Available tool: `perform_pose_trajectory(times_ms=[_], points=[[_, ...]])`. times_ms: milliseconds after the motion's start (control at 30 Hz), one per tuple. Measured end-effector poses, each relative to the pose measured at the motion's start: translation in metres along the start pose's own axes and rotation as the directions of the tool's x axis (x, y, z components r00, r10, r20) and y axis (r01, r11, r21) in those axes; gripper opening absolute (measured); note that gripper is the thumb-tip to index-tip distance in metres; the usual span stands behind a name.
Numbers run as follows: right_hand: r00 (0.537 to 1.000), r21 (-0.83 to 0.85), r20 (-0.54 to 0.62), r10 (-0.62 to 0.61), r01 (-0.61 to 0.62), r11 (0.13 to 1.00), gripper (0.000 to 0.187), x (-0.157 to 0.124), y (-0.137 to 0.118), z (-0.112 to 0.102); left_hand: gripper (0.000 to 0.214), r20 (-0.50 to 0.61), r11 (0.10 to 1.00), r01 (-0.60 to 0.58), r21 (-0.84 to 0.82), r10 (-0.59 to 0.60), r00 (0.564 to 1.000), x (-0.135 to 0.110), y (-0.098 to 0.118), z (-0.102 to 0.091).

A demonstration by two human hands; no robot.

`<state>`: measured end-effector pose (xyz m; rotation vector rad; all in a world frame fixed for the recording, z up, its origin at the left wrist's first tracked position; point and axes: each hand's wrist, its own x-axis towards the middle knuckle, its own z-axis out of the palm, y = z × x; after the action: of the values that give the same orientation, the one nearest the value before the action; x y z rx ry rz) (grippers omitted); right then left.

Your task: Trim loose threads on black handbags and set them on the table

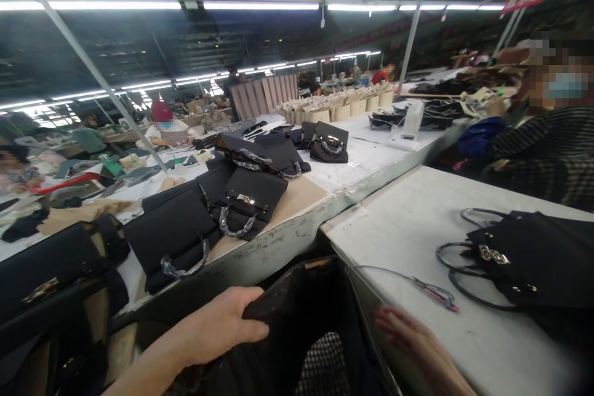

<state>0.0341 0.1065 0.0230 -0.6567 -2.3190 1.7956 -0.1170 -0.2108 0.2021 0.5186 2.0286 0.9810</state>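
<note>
Right in front of me is a black handbag body (273, 303), its dark inside facing up. My left hand (223, 328) pinches its left edge between thumb and fingers. Beside the bag's right edge is my right hand (413, 340), slightly blurred, with fingers stretched out and nothing visible in them. Whether those fingertips touch the bag I cannot tell. Checked cloth (325, 362) shows at the lower middle, partly framed by the bag. Close to my right hand, small scissors (439, 297) with a cord lie on the white table (394, 223).
A finished-looking black handbag (533, 253) with handles lies on the right table. Several black handbags (253, 195), some with wrapped handles, line the left bench (297, 213). Cream bag pieces (343, 105) stand farther back. A co-worker (547, 130) sits at the right; others work in the background.
</note>
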Motion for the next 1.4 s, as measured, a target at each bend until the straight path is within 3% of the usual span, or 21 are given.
perform_pose_trajectory(times_ms=[33,100,167,233,300,333,433,500,633,800,1000,1067,1233,1400], points=[[0.995,0.037,-0.092,0.028,-0.024,0.999,0.051,0.003,-0.013,-0.011,0.024,0.033,1.0,0.028,0.002,-0.028,0.999,0.004,0.0,-0.001],[0.988,-0.017,-0.138,-0.069,0.067,0.998,0.049,0.009,-0.05,-0.025,0.025,0.1,0.998,0.057,-0.009,-0.056,0.993,0.013,0.001,0.004],[0.967,-0.139,0.011,-0.253,0.252,0.958,0.038,0.011,-0.09,-0.025,0.025,0.15,0.998,0.055,-0.035,-0.049,0.987,0.021,0.004,0.012],[0.844,-0.203,0.273,-0.461,0.519,0.83,0.028,0.014,-0.122,-0.015,0.026,0.184,0.996,0.057,-0.07,-0.044,0.982,0.023,0.01,0.018],[0.749,-0.312,0.467,-0.47,0.636,0.705,0.017,0.017,-0.141,-0.003,0.026,0.201,0.992,0.07,-0.103,-0.048,0.978,0.019,0.015,0.018],[0.741,-0.386,0.52,-0.425,0.648,0.657,0.012,0.019,-0.146,0.0,0.026,0.2,0.99,0.078,-0.114,-0.054,0.978,0.016,0.016,0.017],[0.797,-0.557,0.529,-0.29,0.584,0.59,0.011,0.025,-0.155,0.002,0.024,0.158,0.992,0.09,-0.084,-0.076,0.984,0.004,0.01,0.011],[0.812,-0.558,0.501,-0.299,0.568,0.606,0.019,0.029,-0.157,0.0,0.022,0.136,0.995,0.092,-0.026,-0.088,0.987,0.001,0.002,0.01],[0.729,-0.455,0.558,-0.396,0.668,0.589,0.033,0.041,-0.154,0.006,0.021,0.111,0.995,0.065,0.076,-0.073,0.991,0.003,-0.007,0.015],[0.643,-0.355,0.643,-0.416,0.731,0.582,0.022,0.056,-0.155,0.024,0.022,0.102,0.993,0.043,0.113,-0.055,0.993,0.007,-0.012,0.014],[0.575,-0.401,0.713,-0.402,0.804,0.44,0.022,0.069,-0.16,0.038,0.019,0.136,0.994,0.047,0.096,-0.06,0.989,0.009,-0.024,0.005],[0.559,-0.361,0.728,-0.397,0.805,0.471,0.022,0.073,-0.161,0.045,0.017,0.119,0.992,0.068,0.107,-0.081,0.99,0.01,-0.028,0.003],[0.522,-0.148,0.737,-0.429,0.744,0.652,0.016,0.076,-0.162,0.061,0.023,0.086,0.99,0.115,0.085,-0.123,0.989,0.005,-0.041,0.0],[0.55,-0.095,0.738,-0.391,0.659,0.747,0.013,0.078,-0.157,0.064,0.027,-0.042,0.985,0.171,-0.025,-0.172,0.984,-0.016,-0.047,-0.001]])
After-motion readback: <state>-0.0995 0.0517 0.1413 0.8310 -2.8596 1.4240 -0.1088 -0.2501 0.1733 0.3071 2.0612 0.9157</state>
